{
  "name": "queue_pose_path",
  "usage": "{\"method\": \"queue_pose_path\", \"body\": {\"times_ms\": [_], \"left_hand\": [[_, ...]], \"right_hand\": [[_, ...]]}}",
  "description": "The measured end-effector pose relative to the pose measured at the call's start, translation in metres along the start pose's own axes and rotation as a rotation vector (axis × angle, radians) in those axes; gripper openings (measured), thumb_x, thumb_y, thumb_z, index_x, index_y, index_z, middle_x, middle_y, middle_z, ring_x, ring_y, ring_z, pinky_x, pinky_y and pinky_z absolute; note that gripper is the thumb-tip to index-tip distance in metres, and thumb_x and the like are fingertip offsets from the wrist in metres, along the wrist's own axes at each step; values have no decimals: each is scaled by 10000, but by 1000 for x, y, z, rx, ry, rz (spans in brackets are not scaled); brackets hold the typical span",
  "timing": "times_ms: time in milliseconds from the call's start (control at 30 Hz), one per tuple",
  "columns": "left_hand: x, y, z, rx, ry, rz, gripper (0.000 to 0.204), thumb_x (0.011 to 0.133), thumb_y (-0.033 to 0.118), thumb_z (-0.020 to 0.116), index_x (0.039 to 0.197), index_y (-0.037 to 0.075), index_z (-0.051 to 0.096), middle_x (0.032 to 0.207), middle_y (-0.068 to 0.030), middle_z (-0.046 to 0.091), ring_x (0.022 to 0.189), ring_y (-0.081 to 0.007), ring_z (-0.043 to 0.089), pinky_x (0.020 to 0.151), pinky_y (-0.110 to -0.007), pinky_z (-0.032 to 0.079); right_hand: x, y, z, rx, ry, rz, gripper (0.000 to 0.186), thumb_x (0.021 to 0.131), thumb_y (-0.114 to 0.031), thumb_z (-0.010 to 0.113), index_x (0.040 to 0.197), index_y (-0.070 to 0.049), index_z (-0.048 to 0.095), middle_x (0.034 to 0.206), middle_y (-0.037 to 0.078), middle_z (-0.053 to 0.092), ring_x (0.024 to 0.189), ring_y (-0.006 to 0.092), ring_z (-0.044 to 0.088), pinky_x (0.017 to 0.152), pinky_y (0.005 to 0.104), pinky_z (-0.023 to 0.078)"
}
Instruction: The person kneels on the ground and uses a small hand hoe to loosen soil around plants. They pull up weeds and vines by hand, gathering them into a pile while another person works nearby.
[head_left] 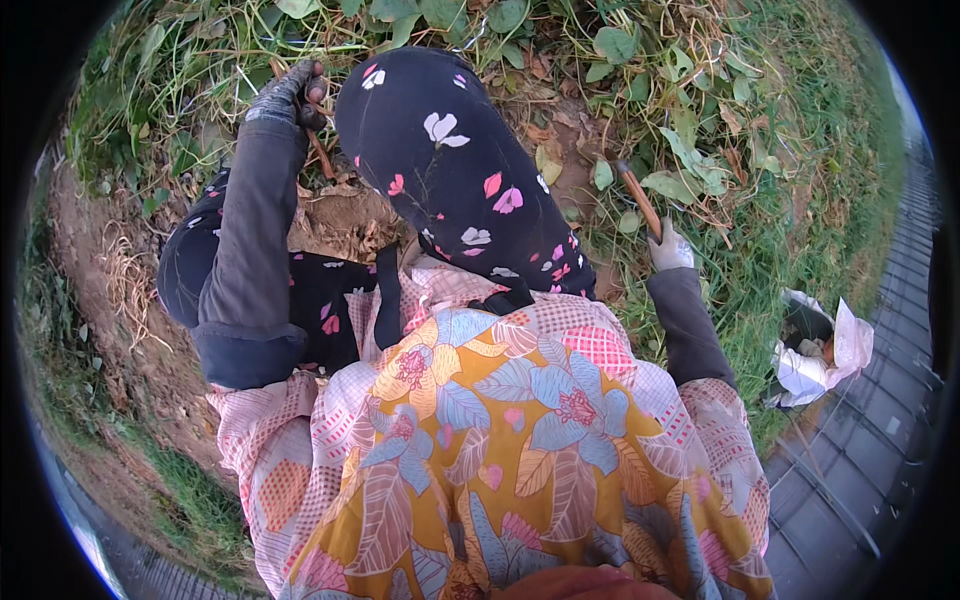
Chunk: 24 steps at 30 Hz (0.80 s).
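My left hand [290,95], in a grey glove with bare fingertips, is closed at the edge of the green vines, left of my raised knee. A thin reddish-brown stick-like piece [321,158] passes through its grip; I cannot tell whether it is a root or a stem. To the right, my right hand [672,250], in a pale glove, grips a wooden tool handle [640,197]. The handle's dark far end points up and left among the leaves. Any blade on it cannot be made out.
Leafy vines [690,100] cover the ground ahead. Bare soil [345,222] with dry leaves lies between my legs [450,150]. A white sack [825,345], its mouth gaping, stands at the right beside dark paving [850,460]. Pale dry roots or stems [135,285] lie at the left.
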<state>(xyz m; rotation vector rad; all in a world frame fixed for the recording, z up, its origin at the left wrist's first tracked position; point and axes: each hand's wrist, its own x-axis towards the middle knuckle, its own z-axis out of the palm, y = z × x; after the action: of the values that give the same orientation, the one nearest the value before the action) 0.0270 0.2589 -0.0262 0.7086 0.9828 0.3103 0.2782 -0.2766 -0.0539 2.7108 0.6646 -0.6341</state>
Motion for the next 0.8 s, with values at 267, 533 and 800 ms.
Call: {"method": "queue_pose_path", "body": {"times_ms": [267,533,800], "left_hand": [[-25,17,2,-16,-168,33,190,864,235,508,900,49,528,574,-16,481,359,-76,293,340,-195,270],[-30,17,1,-66,-169,47,208,861,241,511,932,47,534,573,-14,473,371,-79,300,341,-190,267],[-29,19,-3,2,-91,133,185,843,268,542,844,83,558,545,11,492,378,-65,334,360,-191,280]], "right_hand": [[-117,234,-87,-250,108,247,254,826,-172,468,1057,-82,412,700,227,554,638,408,547,528,469,394],[-69,179,-104,-279,146,367,240,807,-184,486,1034,-108,464,780,199,591,711,353,589,583,445,434],[-29,24,-87,27,242,-79,403,718,-200,619,1090,-87,515,805,173,596,736,346,575,653,394,455]]}}
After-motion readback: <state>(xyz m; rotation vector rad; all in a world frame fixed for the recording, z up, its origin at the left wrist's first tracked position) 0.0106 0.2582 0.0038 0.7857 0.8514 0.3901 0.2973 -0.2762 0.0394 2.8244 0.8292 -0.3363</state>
